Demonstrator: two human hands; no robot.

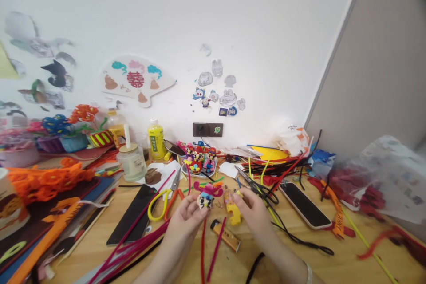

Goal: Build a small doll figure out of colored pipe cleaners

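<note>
My left hand (185, 218) is closed on a small pipe-cleaner figure (206, 196) with a white face and a red and pink headpiece, held just above the wooden desk (313, 257). My right hand (254, 210) is beside it, fingers pinched near a yellow piece (233, 213) and a small clear item; what it grips is too small to name. An orange lighter (226, 235) lies under the hands. Red pipe cleaners (213, 248) lie between my forearms.
Yellow-handled scissors (163, 199), a phone (303, 204), black scissors (256, 184), a plate of finished figures (199, 162), a yellow bottle (156, 141), a glass jar (132, 160), orange craft pieces (43, 182) and a plastic bag (382, 177) crowd the desk.
</note>
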